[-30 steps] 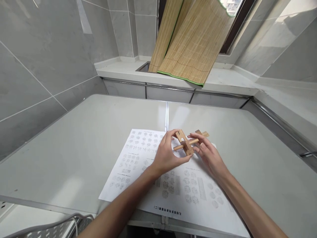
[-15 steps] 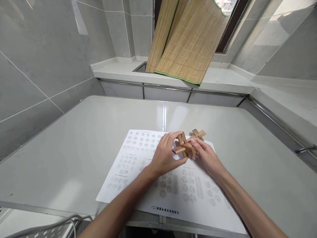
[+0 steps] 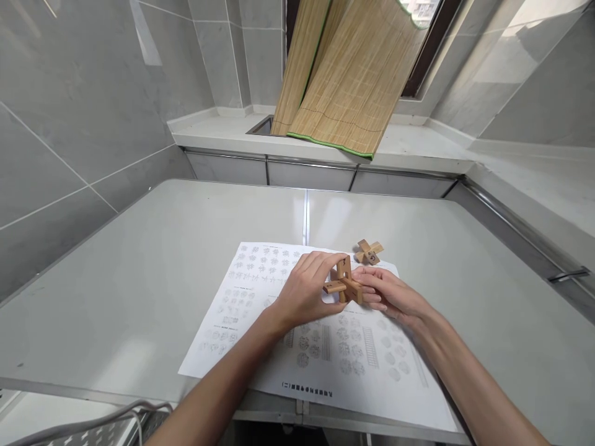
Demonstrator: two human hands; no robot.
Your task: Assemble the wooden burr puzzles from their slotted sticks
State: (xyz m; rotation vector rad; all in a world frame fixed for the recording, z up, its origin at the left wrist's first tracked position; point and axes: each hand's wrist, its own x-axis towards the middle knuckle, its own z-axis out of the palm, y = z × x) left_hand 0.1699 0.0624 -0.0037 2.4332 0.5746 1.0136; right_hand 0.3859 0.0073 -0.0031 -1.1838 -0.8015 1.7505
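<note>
1. Two hands met over the sheet on the table: the left hand and the right hand both gripped the puzzle, a small cluster of crossed wooden bars, from opposite sides with their fingertips.
2. Held just above the paper near the table's middle, the puzzle looked only partly locked; one bar stuck out toward the left thumb. Uneven squeezing could likely have pushed a bar out of its notch and let the cluster fall apart.
3. A loose cross lay apart beyond the hands, at the sheet's far edge. A sweep of the right wrist could probably have knocked it farther off.
4. Nothing weighed down the sheet, so a dragging forearm might have shifted it toward the near table edge.
</note>
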